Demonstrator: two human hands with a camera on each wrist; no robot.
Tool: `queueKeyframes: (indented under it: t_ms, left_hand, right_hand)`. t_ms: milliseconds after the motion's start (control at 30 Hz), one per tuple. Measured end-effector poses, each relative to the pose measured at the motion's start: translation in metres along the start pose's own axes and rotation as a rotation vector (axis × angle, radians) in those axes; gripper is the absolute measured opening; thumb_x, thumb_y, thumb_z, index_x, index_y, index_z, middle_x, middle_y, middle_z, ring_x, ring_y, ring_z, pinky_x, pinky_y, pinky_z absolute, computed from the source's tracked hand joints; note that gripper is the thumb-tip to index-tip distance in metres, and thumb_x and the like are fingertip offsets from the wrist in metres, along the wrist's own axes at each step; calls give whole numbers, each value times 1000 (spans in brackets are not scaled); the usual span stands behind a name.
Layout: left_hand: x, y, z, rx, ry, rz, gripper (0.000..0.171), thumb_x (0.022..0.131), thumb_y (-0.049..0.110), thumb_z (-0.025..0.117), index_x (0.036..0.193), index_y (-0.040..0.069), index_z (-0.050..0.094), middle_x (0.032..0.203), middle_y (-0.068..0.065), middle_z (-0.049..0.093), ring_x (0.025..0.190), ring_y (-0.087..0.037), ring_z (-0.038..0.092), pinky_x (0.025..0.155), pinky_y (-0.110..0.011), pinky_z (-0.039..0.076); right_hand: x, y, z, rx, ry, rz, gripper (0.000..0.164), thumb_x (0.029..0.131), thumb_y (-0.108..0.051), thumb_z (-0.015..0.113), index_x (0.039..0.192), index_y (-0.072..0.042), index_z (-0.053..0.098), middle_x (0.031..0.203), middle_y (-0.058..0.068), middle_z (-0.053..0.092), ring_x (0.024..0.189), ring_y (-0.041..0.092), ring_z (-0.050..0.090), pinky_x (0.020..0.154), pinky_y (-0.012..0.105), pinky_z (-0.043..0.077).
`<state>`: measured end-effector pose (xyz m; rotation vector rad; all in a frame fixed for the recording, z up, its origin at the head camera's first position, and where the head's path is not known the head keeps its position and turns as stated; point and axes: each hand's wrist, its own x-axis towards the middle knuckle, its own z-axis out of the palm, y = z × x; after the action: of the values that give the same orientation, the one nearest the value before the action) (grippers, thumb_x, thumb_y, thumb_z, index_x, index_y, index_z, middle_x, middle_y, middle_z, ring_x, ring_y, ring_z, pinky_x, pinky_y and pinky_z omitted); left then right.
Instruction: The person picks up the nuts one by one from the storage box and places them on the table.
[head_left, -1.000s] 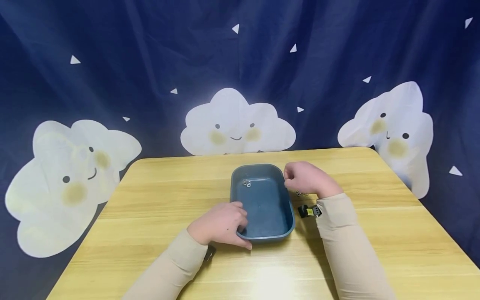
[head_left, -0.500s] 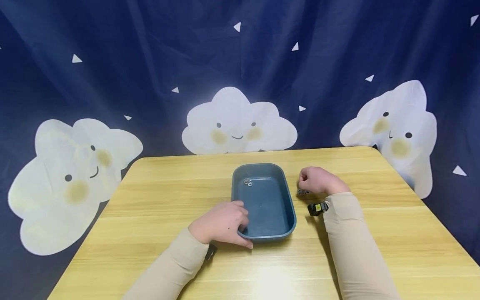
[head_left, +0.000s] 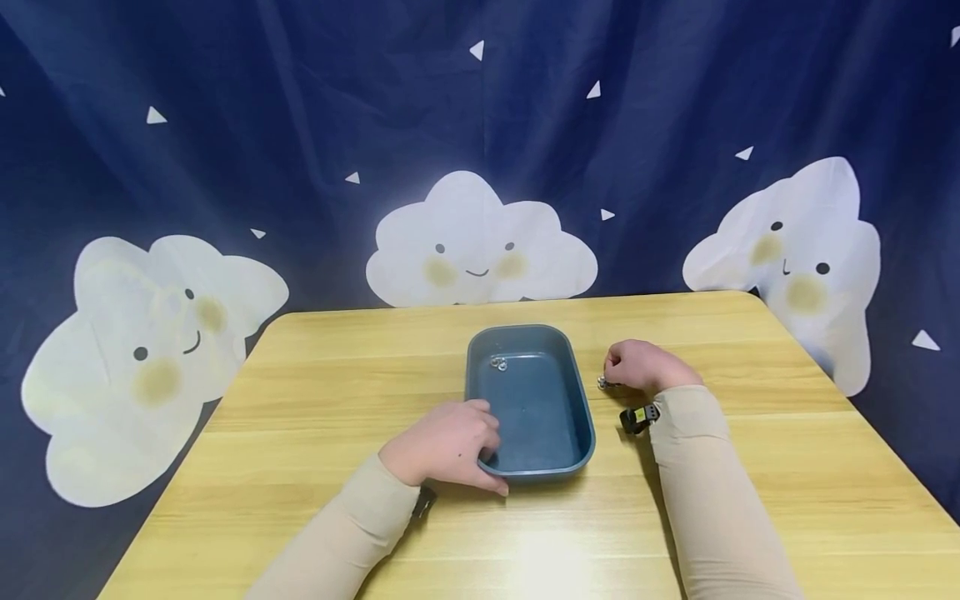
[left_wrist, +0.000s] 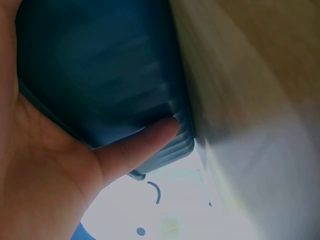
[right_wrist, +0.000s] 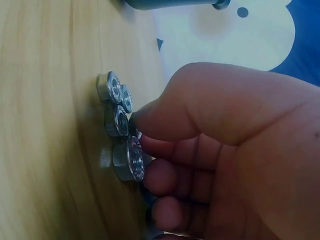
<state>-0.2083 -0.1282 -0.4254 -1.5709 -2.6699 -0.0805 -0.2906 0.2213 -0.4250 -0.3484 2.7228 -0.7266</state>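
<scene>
A dark blue plastic bin (head_left: 528,417) sits mid-table. My left hand (head_left: 446,442) grips its near left corner, thumb (left_wrist: 142,145) along the outer wall and fingers over the rim. To the right of the bin, my right hand (head_left: 647,367) is down at a small group of silver flange nuts (head_left: 603,382). In the right wrist view its thumb and index finger pinch at a glinting bit of metal, mostly hidden, beside several nuts (right_wrist: 120,120) on the wood. The other fingers curl under the palm. A few more nuts (head_left: 498,363) lie in the bin's far left corner.
The wooden table (head_left: 315,383) has rounded far corners. Behind it hangs a dark blue curtain (head_left: 315,108) with white clouds and small triangles. A black wrist device with a yellow label (head_left: 637,418) hangs at the right sleeve.
My right hand has moved from the bin's right rim outward to the nuts on the table, then slightly lower over them. The left hand keeps its grip on the bin.
</scene>
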Motion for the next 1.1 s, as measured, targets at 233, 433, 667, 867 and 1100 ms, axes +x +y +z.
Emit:
queueKeyframes:
  t_ms: [233,433,667,867,1100]
  left_hand:
    - [0,0,-1,-3,-15,-6,56,75,75,71,59,26,48,66,15,40,71,-11,37,56,-23,32]
    - [1,2,-3,-7,-29,-15,55,75,74,71,59,26,48,66,15,40,72,-11,38,57,-23,32]
    - [1,3,-5,-2,-37,-21,55,75,74,71,59,26,49,66,15,40,73,-11,38,56,-23,32]
    - [0,3,-5,-3,-36,-19,54,75,73,72,59,27,49,66,15,40,73,-11,38,56,-23,32]
    - [0,3,-5,-8,-35,-20,54,75,73,72,59,26,49,66,15,40,72,-11,38,57,-23,32]
  right_hand:
    - [-1,0,-2,1,-15,-6,10,86,-11,54,82,-10,63,76,4,58,70,21,54,65,35,42]
    - [-2,0,-3,3,-8,-18,13,91,-14,54,83,-11,64,77,3,58,73,21,55,67,35,43]
    - [-4,-9,-7,-29,95,-82,13,93,-18,55,86,-14,65,82,0,62,80,21,57,76,38,43]
    - [-5,-24,-15,-71,184,-167,12,94,-18,55,86,-14,64,80,-1,61,79,21,57,77,40,43]
    - [-11,-49,-19,-46,217,-224,12,93,-16,55,85,-14,64,74,-2,59,71,19,56,70,38,44]
